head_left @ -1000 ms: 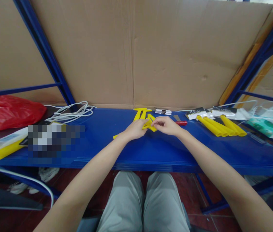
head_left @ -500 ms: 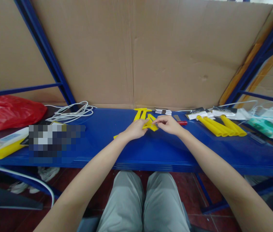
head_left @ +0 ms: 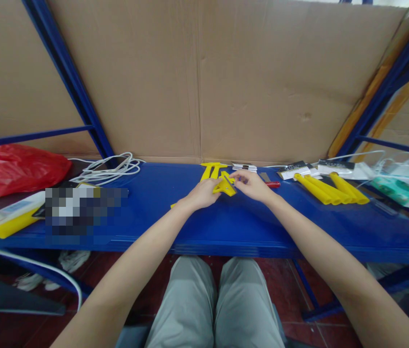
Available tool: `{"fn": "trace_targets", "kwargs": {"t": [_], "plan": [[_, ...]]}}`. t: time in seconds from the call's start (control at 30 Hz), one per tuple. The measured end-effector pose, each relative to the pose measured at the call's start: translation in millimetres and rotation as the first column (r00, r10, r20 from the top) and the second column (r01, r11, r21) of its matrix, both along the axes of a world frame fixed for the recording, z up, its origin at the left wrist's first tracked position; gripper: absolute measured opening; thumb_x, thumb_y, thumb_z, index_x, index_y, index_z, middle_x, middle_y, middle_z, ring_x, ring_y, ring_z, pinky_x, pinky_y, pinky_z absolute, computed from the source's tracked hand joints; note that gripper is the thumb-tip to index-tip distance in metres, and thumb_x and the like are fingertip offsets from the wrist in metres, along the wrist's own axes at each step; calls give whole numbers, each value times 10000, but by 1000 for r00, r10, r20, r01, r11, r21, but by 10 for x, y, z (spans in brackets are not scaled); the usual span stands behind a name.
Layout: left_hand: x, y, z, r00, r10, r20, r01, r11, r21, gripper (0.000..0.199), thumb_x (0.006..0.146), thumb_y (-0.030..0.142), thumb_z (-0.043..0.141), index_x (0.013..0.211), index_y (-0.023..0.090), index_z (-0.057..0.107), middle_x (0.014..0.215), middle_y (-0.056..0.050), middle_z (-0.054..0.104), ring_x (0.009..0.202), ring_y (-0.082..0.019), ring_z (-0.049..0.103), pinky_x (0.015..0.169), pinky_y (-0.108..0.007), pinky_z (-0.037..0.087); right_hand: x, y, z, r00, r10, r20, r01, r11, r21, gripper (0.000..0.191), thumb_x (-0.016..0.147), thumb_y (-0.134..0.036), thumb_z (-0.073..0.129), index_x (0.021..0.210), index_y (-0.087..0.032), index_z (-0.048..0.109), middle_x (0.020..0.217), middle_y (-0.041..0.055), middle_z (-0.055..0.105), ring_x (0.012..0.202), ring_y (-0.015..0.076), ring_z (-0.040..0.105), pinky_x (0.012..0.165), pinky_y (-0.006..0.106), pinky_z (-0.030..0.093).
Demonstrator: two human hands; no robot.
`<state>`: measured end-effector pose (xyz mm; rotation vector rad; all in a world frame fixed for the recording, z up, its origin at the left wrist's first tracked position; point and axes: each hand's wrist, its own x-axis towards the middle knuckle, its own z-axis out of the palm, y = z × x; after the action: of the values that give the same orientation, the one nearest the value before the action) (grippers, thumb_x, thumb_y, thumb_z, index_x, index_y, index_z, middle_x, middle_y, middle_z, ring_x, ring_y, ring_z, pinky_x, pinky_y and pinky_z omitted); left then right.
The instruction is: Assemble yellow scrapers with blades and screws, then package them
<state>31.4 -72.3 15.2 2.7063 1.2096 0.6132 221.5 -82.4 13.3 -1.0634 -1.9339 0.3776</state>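
My left hand (head_left: pixel 204 193) is closed around a yellow plastic scraper (head_left: pixel 226 186), its wide head turned to the right. A thin grey strip, perhaps a blade, shows along that head. Beside the head, my right hand (head_left: pixel 250 185) has its thumb and fingers pinched together; what they hold is too small to make out. Just behind my left hand, more yellow scrapers (head_left: pixel 209 169) lie on the blue table (head_left: pixel 175 179). A red-handled tool (head_left: pixel 273 184) with a flat grey blade rests past my right hand.
Small white packs (head_left: pixel 245 167) lie near the cardboard wall (head_left: pixel 135 87). Several yellow tubes (head_left: pixel 316 188) and black-and-white packets (head_left: pixel 294 169) are on the right. To the left are a coiled white cable (head_left: pixel 117 166), a red plastic bag (head_left: pixel 16 166) and a pixelated patch.
My right hand's fingers have drawn back slightly from the scraper head and curled into a pinch. The left hand keeps its hold, and the head shows more openly.
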Motion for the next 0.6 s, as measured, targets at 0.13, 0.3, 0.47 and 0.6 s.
{"fn": "trace_targets", "kwargs": {"t": [0.13,0.3,0.47,0.6], "plan": [[11,11,-11,1000,-1,15,1,1000,11,392,798,162,540,1189,140,565,1225,-118,593,1152,-242,535,1012,-376,381,-84,-40,-5,974,-61,-219,-31,919,-393,354,753,-190,545,1102,-183,486,672,-21,574,452,86,495,392,205,383],[9,19,-21,1000,-2,10,2,1000,17,446,785,145,550,1230,148,528,1242,-117,578,1150,-244,533,1009,-375,382,-186,-109,12,897,-105,-429,-189,786,-589,416,768,-92,522,1154,-199,410,555,-51,555,396,104,508,355,210,423],[-25,-19,-32,992,-64,-105,64,998,2,638,786,159,552,1386,201,342,1298,-123,508,1206,-255,475,1002,-379,370,-201,-80,3,850,-192,-490,-166,786,-596,362,763,-29,496,1086,-182,442,539,-54,552,349,84,466,333,207,416],[-39,-43,-40,979,-115,-167,117,993,3,613,824,146,478,1399,283,314,1190,-93,539,1111,-237,535,951,-366,404,-167,-45,-14,833,-236,-500,-117,808,-577,340,756,-30,503,1063,-169,462,548,-48,553,341,70,451,318,194,383]]}}
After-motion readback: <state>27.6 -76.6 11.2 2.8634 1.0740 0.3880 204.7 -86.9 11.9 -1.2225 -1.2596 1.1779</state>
